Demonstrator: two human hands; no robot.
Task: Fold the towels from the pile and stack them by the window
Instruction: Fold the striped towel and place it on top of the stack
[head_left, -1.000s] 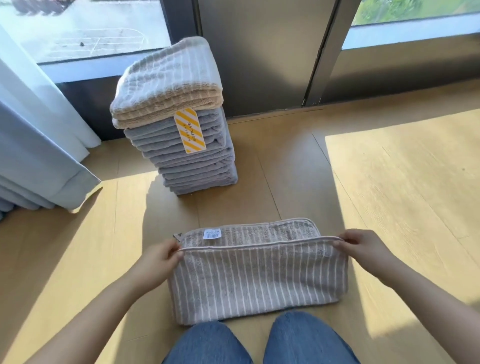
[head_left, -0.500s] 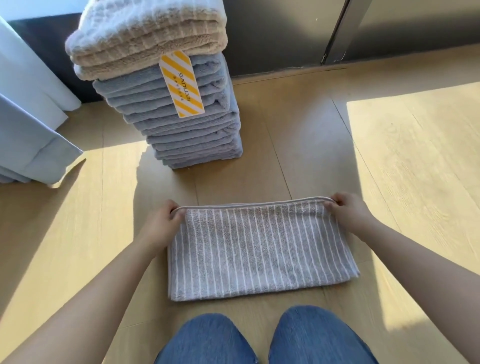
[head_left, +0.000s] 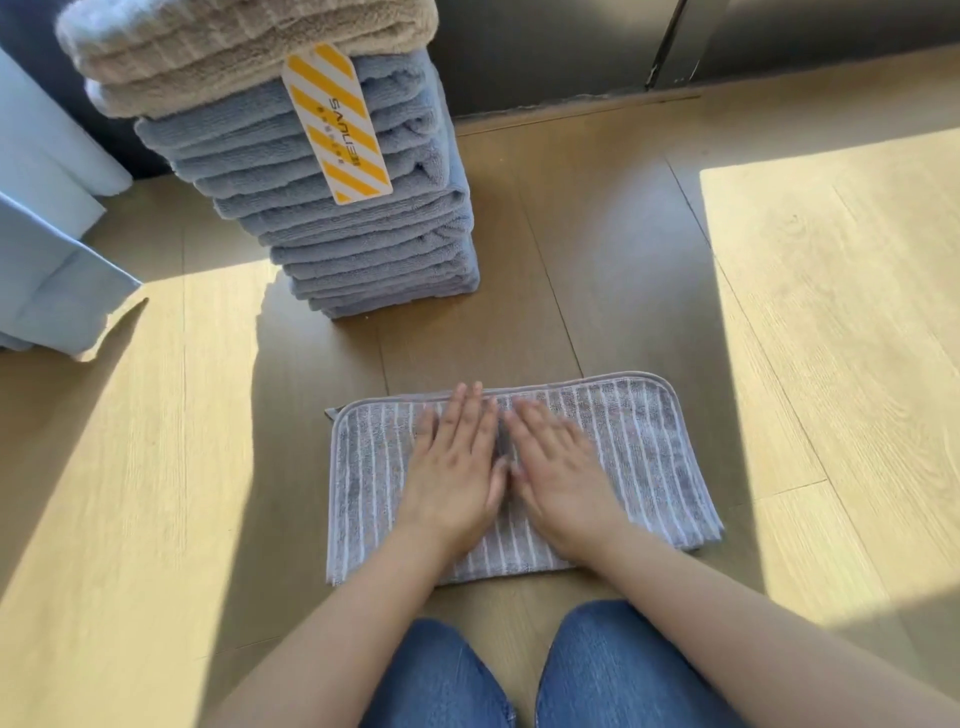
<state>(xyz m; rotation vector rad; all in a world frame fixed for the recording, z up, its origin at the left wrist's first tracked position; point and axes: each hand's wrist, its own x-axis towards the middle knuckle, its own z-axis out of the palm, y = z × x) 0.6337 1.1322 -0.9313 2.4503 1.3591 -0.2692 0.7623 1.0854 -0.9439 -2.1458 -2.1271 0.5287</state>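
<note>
Wooden floor (head_left: 519, 218): pale planks, a sunlit patch out past the right hand, another out past the left, and shade down the middle where the hands are working.
Towel stack (head_left: 358, 234): folded towels piled high, well beyond the fingertips and a bit to the left-hand side, up against the dark panel under the window; blue ones fill the lower part, beige ones sit on top.
Curtain (head_left: 47, 249): pale blue cloth, far out past the left hand, its hem touching the floor.
Striped towel (head_left: 639, 457): grey with thin white stripes, folded into a flat rectangle, lying on the floor right under both palms, near edge just in front of the knees.
Jeans (head_left: 447, 686): two blue denim knees, just behind the wrists, close to the striped towel's near edge.
Left hand (head_left: 457, 467): flat, palm down, fingers stretched out and held close together, pressing the towel's middle; gripping nothing.
Right hand (head_left: 558, 473): flat too, palm down, fingers extended and a touch blurred, resting on the towel just beside the left hand, thumbs almost meeting; gripping nothing.
Hang tag (head_left: 336, 122): yellow-and-white diagonal stripes with grey lettering, dangling down the front of the stack, well beyond the left hand's fingertips.
</note>
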